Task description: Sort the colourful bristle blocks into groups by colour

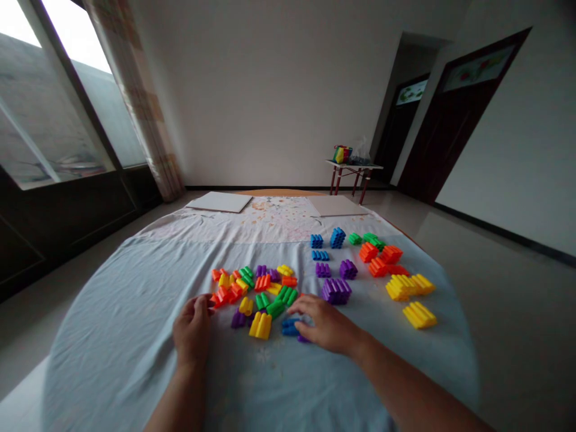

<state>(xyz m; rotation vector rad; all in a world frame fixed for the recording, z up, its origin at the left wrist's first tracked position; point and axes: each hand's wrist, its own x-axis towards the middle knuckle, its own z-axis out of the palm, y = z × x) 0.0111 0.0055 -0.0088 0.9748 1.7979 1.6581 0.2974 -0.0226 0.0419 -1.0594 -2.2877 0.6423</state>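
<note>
Interlocking plastic tube blocks lie in a mixed pile (261,288) at the middle of the table, in orange, green, yellow, purple and blue. My left hand (193,327) rests at the pile's left edge, fingers curled in beside the orange blocks (221,297); what they hold, if anything, is hidden. At the pile's right side my right hand (326,324) reaches in with thumb and fingers apart. Below its fingers lies a blue block (290,327), and part of a purple block (303,339) shows under the thumb. A yellow block (260,326) sits at the pile's front.
To the right, blocks are grouped by colour: blue (337,237), purple (336,291), green (372,240), orange (380,261) and yellow (419,314). Two flat boards, one white (220,201) and one pinkish (337,206), lie at the far end. A side table (355,165) holds bags.
</note>
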